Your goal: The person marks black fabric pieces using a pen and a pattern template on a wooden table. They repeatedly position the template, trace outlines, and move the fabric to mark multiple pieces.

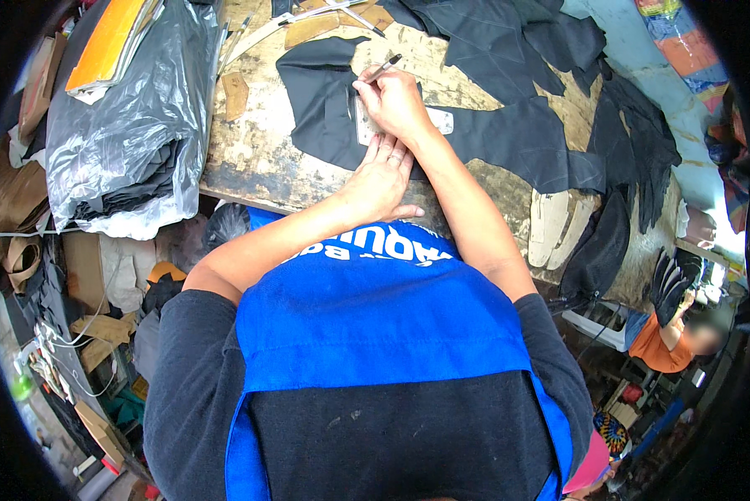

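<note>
My right hand (pixel 393 105) is closed around a dark pen (pixel 382 68), above a piece of black sheet material (pixel 318 104) that looks like leather or fabric. Just below it, my left hand (pixel 378 179) lies flat with its thumb spread. The left fingertips press on a pale, flat template (pixel 362 123) resting on the black piece. A similar pale end (pixel 440 122) shows to the right of my right wrist; whether it belongs to the same template is hidden. The pen's writing tip is hidden behind my right fingers.
The worn wooden table (pixel 250 167) carries more black cut pieces (pixel 509 138) to the right. Pale long templates (pixel 550 230) lie near its front right edge. A plastic bag (pixel 133 125) of dark material stands left, under an orange-covered pad (pixel 108 46). Another person (pixel 671 342) sits far right.
</note>
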Motion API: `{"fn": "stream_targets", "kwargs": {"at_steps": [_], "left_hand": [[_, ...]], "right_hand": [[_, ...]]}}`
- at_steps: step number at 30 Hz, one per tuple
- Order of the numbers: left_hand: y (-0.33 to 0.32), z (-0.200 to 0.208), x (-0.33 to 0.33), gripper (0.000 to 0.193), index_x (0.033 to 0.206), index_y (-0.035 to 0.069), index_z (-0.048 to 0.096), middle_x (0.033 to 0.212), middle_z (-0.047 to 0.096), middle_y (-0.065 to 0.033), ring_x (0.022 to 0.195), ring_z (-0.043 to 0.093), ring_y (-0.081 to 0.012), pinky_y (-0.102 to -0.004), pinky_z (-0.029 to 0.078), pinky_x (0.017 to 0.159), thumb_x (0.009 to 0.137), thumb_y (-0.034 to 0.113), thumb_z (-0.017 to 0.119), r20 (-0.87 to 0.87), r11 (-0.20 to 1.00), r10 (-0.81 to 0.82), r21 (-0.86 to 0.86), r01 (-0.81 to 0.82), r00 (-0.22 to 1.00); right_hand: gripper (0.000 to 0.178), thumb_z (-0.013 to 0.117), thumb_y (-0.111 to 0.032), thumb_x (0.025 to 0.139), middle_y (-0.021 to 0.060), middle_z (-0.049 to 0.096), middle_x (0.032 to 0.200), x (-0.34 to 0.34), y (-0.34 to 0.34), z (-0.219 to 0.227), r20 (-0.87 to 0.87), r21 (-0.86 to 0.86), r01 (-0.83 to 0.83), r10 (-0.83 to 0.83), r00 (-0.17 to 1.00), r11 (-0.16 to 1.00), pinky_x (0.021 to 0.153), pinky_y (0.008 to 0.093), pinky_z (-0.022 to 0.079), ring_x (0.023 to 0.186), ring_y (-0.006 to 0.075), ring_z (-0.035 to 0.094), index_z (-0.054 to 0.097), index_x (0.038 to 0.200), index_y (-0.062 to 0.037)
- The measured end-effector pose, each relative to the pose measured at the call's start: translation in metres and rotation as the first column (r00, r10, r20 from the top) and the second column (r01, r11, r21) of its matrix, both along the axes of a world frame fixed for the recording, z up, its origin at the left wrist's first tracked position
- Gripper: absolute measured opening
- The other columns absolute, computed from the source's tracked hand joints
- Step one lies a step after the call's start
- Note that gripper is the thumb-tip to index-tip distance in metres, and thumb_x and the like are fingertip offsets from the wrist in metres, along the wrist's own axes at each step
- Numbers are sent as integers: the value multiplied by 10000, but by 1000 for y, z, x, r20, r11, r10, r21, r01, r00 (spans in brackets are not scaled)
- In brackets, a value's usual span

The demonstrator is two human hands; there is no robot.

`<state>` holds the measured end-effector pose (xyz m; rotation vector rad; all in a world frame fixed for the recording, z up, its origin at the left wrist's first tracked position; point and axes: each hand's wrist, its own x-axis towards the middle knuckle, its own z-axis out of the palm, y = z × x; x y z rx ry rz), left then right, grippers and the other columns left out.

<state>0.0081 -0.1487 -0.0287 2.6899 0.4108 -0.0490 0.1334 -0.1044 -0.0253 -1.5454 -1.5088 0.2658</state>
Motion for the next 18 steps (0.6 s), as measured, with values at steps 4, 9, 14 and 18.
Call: {"fn": "stream_targets", "kwargs": {"at_steps": [4,9,14,18], "left_hand": [[-1,0,-1,1059,1346,-167,198,1408,209,-342,1365,102,-447,-545,137,1101,725,557,658,0,1000,1,-13,-1,1000],[2,3,0,1066,1341,-147,252,1414,220,-331,1360,152,-437,-542,170,1090,694,595,661,4,999,-3,47,2,1000],[5,14,4,1036,1315,-131,330,1410,274,-298,1343,228,-407,-520,229,1072,668,600,677,-46,996,-8,89,12,999],[14,23,8,975,1263,-117,412,1370,355,-275,1291,319,-390,-464,300,1045,649,584,698,-23,997,-14,80,16,1000]], "right_hand": [[131,651,-108,765,154,654,750,7,-6,0,30,-48,-40,41,999,998,646,336,516,680,283,652,653,764,23],[186,663,-165,761,138,685,797,38,-45,11,159,-158,168,-143,977,973,647,297,527,687,222,675,691,822,9],[212,679,-184,789,120,666,673,74,-87,2,92,-230,479,-471,877,847,575,286,512,598,151,652,681,825,24],[165,627,-110,851,87,648,661,76,-91,-15,-255,-261,472,-532,808,842,529,242,523,580,122,641,635,797,45]]}}
